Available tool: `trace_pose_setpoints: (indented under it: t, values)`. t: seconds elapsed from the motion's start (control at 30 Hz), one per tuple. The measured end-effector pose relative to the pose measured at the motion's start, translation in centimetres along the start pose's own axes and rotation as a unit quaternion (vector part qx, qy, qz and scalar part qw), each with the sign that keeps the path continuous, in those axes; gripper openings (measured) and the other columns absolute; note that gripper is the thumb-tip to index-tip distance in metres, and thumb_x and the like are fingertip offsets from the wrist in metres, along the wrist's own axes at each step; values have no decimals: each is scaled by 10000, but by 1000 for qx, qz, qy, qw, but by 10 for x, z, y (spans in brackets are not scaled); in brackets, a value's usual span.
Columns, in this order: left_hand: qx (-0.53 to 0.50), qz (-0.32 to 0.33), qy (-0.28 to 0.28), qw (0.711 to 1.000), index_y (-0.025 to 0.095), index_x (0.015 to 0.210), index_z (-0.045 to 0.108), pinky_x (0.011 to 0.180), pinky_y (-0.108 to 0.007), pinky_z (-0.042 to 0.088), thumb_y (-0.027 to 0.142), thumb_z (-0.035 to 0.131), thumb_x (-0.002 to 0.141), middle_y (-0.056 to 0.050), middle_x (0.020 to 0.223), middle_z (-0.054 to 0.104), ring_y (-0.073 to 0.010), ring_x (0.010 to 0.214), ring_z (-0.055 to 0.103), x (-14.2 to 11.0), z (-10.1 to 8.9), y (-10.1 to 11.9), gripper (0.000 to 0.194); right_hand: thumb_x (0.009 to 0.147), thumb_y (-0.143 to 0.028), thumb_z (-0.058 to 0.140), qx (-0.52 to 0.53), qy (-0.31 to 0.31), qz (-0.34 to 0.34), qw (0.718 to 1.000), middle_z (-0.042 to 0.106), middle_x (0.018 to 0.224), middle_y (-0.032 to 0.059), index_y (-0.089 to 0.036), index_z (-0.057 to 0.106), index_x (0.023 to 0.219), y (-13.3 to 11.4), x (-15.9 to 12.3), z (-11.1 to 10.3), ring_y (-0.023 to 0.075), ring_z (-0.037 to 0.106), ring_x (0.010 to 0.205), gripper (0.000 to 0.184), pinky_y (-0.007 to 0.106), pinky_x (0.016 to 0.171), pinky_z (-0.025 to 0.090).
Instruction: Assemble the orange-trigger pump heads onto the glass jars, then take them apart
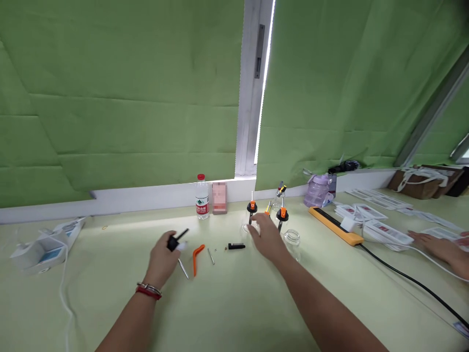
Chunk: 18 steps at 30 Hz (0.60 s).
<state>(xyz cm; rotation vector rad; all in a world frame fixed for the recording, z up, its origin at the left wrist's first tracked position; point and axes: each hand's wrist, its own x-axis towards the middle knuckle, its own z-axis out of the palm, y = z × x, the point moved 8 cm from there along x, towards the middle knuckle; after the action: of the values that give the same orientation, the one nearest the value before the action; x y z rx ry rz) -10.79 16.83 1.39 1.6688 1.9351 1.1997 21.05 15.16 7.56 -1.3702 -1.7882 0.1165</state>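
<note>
Left hand [161,259]: closed around black stemmed part [172,243]
Right hand [268,237]: loosely open beside orange-and-black fitting [252,207] — contact unclear
Surface [205,313]: bent orange lever [195,263] between hands

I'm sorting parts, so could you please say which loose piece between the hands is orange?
The bent piece; the straight rods are silvery, the ridged piece black.

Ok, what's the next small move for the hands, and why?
Perhaps close the right hand on the left-hand one of the two orange-and-black pieces: its fingertips appear close by, while the left hand is occupied holding a black part.
</note>
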Motion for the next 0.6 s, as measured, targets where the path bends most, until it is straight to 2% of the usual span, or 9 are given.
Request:
trace_pose_setpoints:
  t: [0.07, 0.17, 0.27, 0.37, 0.47, 0.6]
  values:
    - [42, -81, 91, 992, 175, 1080, 496, 632, -319, 474, 488, 576, 688, -83, 880, 616, -233, 738, 599, 12, -26, -31, 508, 806, -291, 502, -90, 21, 27, 995, 519, 1082, 122, -167, 564, 1027, 19, 12, -19, 243, 475, 996, 261, 358, 843, 373]
    - [107, -102, 110, 983, 168, 1062, 480, 606, -325, 465, 516, 568, 679, -100, 881, 620, -262, 756, 600, 21, -43, -55, 525, 784, -323, 546, -180, -29, 73, 981, 508, 1048, 129, -169, 571, 1043, 42, 20, -19, 244, 500, 925, 303, 332, 762, 385]
    - [171, -117, 40, 977, 172, 1057, 486, 610, -346, 463, 510, 528, 707, -121, 906, 630, -294, 790, 607, 24, -37, -75, 489, 785, -351, 555, -214, -89, 113, 966, 517, 981, 121, -180, 534, 1107, 57, 18, -5, 225, 534, 817, 365, 294, 660, 377]
    - [199, -114, -27, 973, 150, 1174, 424, 654, -360, 473, 427, 531, 718, -151, 1010, 615, -304, 863, 609, 24, -22, -87, 544, 793, -334, 549, -231, -101, 131, 959, 522, 978, 114, -196, 456, 1192, 63, 15, 6, 224, 554, 796, 432, 277, 615, 362]
    - [210, -75, -35, 974, 108, 1253, 352, 767, -364, 466, 347, 543, 713, -181, 1126, 566, -302, 990, 575, 25, -12, -87, 620, 802, -299, 538, -250, -85, 130, 956, 528, 956, 108, -190, 449, 1186, 62, 12, 7, 223, 560, 798, 408, 273, 607, 353]
    - [205, -43, -25, 978, 92, 1247, 368, 851, -360, 440, 312, 547, 713, -181, 1162, 545, -292, 1053, 541, 26, -7, -84, 605, 793, -291, 545, -237, -63, 117, 962, 528, 945, 95, -195, 467, 1173, 51, 7, -6, 205, 553, 781, 399, 273, 633, 362]
